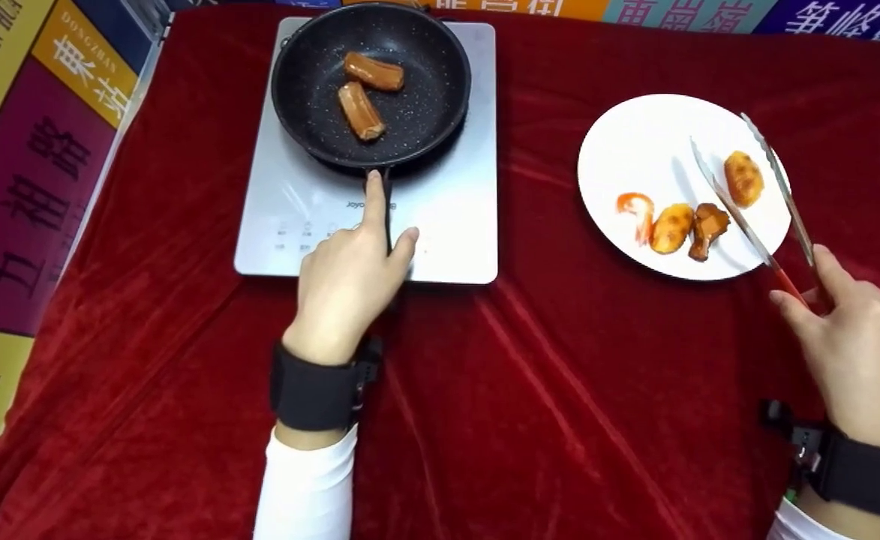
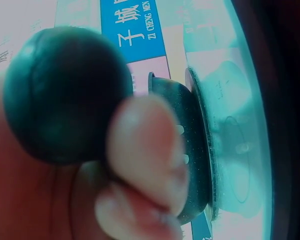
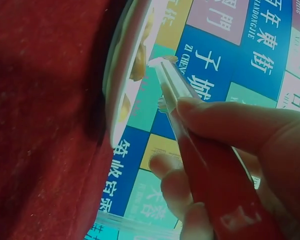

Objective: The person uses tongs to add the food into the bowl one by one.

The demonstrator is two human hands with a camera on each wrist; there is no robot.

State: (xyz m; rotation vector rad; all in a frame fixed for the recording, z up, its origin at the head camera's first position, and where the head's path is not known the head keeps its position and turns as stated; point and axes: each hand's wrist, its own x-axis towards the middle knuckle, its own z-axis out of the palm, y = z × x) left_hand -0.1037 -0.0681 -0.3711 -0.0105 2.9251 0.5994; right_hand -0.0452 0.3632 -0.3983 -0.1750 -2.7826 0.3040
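Observation:
My left hand (image 1: 349, 277) grips the handle of a black frying pan (image 1: 424, 112), its index finger stretched along the handle; in the left wrist view the fingers (image 2: 145, 150) curl round beside the handle's rounded end (image 2: 65, 95). Two glossy brown, rib-like food pieces (image 1: 361, 112) lie in the pan. My right hand (image 1: 860, 337) holds red-handled metal tongs (image 1: 740, 217) over a white plate (image 1: 620, 142). The tongs' arms are spread, one on each side of a golden oval food piece (image 1: 744, 180). A shrimp (image 1: 638, 214), another golden piece (image 1: 672, 229) and a brown chunk (image 1: 708, 231) lie on the plate too.
Under the pan is a silver induction cooker (image 1: 455, 225). Red velvet cloth (image 1: 545, 390) covers the table beneath cooker and plate. Panels printed with coloured blocks and lettering (image 1: 27, 202) stand along the left and far edges.

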